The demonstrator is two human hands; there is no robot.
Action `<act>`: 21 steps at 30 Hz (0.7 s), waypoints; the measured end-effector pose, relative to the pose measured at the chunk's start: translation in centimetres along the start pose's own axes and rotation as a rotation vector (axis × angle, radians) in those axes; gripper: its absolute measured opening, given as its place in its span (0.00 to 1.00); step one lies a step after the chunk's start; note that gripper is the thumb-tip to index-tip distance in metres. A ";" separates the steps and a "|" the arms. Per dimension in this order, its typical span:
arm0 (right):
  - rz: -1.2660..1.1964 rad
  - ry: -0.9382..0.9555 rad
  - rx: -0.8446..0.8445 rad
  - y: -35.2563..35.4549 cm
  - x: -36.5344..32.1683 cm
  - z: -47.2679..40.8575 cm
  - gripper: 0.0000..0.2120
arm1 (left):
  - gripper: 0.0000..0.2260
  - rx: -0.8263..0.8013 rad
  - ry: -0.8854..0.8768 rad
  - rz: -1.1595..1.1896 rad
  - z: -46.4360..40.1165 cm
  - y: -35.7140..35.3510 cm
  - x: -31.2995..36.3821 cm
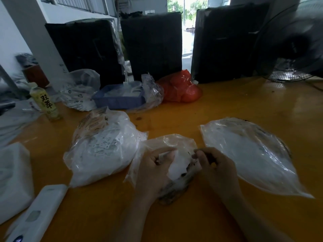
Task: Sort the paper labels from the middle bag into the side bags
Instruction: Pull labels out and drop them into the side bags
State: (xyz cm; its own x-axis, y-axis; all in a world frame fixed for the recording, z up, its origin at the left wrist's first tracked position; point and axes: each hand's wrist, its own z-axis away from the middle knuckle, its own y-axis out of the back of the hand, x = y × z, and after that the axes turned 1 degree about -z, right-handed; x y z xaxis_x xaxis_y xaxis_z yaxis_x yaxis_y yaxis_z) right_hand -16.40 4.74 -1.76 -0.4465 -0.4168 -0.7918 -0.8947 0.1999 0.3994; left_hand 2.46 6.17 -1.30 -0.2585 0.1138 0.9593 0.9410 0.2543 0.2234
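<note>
Since both hands are digging in the middle bag (167,142), left hand (153,169) pinching a label (163,155) and right hand (215,165) curled on the plastic, loose labels could slide out onto the table (227,105). Left bag (103,145) and right bag (253,154) sit close; bottle (45,102) and blue tray (118,98) stay clear.

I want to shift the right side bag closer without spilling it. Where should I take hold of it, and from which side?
A judgement: pinch the right side bag at its near right corner, coming from the right. It lies flat on the table, and there the plastic tapers to a thin empty flap, while the bulk sits mid-bag. Which end is open I cannot tell. The right hand is nearest.
</note>
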 end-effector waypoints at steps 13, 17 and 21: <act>0.981 -0.459 -0.359 6.7 0.2 -3.0 0.09 | 0.08 0.584 -0.029 -0.991 -6.7 11.7 0.8; 0.947 -0.455 -0.344 6.8 1.0 -3.7 0.13 | 0.10 0.535 0.036 -1.151 -7.2 11.3 0.1; 0.879 -0.367 -0.215 6.8 2.0 -3.9 0.06 | 0.08 0.638 -0.170 -1.039 -6.2 9.8 1.0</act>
State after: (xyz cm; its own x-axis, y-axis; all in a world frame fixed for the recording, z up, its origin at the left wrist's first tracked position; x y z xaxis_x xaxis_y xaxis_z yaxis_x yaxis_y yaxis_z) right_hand -23.41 1.78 1.17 -0.9612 0.1128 -0.2518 -0.2375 0.1265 0.9631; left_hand 12.74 2.82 2.90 -0.8907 -0.3114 0.3310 0.0085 0.7169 0.6972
